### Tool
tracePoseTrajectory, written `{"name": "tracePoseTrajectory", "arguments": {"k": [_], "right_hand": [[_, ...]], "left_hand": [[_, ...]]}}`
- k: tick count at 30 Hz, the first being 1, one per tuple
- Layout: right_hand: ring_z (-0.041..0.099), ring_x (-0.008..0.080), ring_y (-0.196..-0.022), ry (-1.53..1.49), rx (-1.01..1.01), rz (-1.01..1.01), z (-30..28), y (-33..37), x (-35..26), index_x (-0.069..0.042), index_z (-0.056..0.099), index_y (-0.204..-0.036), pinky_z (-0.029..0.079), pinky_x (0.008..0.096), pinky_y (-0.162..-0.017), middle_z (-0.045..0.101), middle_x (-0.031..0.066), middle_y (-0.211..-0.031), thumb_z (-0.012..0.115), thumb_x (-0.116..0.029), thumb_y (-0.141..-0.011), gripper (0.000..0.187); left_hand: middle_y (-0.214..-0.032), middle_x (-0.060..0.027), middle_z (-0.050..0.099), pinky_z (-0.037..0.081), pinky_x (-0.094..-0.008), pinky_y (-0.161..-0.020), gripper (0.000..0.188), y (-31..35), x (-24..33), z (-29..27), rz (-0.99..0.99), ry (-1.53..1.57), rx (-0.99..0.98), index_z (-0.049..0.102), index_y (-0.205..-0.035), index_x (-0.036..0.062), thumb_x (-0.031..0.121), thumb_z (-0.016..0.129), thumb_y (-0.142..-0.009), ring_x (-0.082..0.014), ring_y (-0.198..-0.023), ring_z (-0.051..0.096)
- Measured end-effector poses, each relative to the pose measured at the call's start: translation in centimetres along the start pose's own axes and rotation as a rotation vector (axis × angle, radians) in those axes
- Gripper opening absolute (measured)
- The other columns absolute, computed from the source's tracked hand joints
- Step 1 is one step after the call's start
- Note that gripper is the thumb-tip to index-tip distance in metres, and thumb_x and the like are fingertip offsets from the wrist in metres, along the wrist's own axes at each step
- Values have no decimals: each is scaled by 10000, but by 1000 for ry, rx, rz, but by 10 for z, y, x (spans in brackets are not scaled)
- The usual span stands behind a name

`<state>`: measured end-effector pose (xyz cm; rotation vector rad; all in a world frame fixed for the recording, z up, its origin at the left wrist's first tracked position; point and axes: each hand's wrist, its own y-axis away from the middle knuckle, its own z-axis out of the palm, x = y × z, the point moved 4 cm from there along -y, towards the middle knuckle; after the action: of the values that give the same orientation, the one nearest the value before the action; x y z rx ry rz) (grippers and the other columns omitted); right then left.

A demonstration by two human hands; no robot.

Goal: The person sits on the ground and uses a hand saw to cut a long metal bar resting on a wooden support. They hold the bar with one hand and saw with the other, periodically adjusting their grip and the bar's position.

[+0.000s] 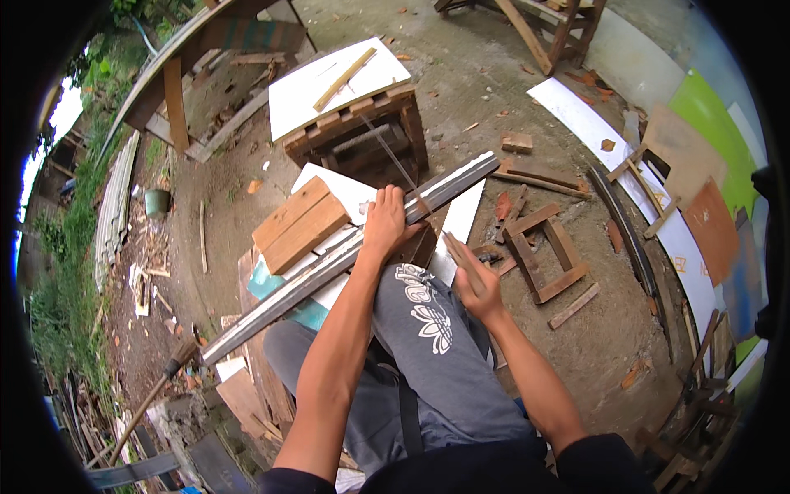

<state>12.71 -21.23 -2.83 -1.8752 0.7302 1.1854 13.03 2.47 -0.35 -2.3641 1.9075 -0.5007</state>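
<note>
A long grey and white beam [288, 294] lies slantwise across the middle, over boards in front of my knees. My left hand [384, 221] is closed over the beam, right of its middle, pressing it from above. My right hand [481, 288] grips the wooden handle of a handsaw [391, 152] beside my right knee. The saw's thin blade appears nearly edge-on and crosses the beam just right of my left hand. How deep it sits in the beam I cannot tell. A thick brown plank [302, 224] rests beside the beam on white panels.
Beyond the beam stands a wooden crate with a white top [329, 82], bearing a thin strip. To the right lie a small wooden frame [547, 253] and loose offcuts. Sheets [568, 107] line the far right. A broom [179, 356] is near the beam's left end.
</note>
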Motion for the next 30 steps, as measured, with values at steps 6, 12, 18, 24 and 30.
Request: {"name": "tracePoseTrajectory", "arguments": {"k": [6, 12, 18, 24, 30], "right_hand": [[722, 275, -988, -30, -66, 97, -29, 32, -5, 86, 547, -1336, 543, 335, -808, 688, 282, -1126, 605, -159, -934, 475], [705, 281, -1030, 45, -59, -15, -77, 120, -28, 110, 512, -1358, 539, 339, -881, 672, 247, -1212, 541, -55, -921, 468], [716, 202, -762, -31, -20, -42, 20, -42, 5, 63, 592, -1295, 532, 315, -679, 720, 225, -892, 649, -191, -925, 452], [733, 258, -815, 69, -87, 82, -54, 58, -11, 78, 547, -1348, 546, 343, -732, 723, 232, -974, 595, -127, -919, 478], [705, 300, -1049, 96, -78, -5, -64, 97, -14, 127, 525, -1337, 541, 345, -893, 677, 253, -1195, 530, -48, -917, 455]], "left_hand": [[-1055, -135, 508, 459, -461, -845, 656, -2, -1, -1, -54, 13, -31, 483, -1095, 7, 364, 842, -679, -337, -1057, 523], [-1060, -134, 503, 465, -459, -840, 652, 3, -4, 4, -13, 11, 3, 484, -1093, 5, 386, 836, -698, -333, -1046, 521], [-1058, -138, 501, 474, -465, -836, 665, -1, -1, -2, -35, 37, -5, 481, -1088, 1, 370, 842, -668, -334, -1047, 521], [-1092, -116, 497, 472, -442, -879, 683, 0, 0, -3, -84, 28, -28, 487, -1104, 11, 361, 859, -651, -302, -1087, 514], [-1070, -129, 501, 469, -454, -834, 664, 0, 0, -1, -17, 43, 50, 487, -1091, 6, 366, 848, -665, -324, -1053, 520]]}}
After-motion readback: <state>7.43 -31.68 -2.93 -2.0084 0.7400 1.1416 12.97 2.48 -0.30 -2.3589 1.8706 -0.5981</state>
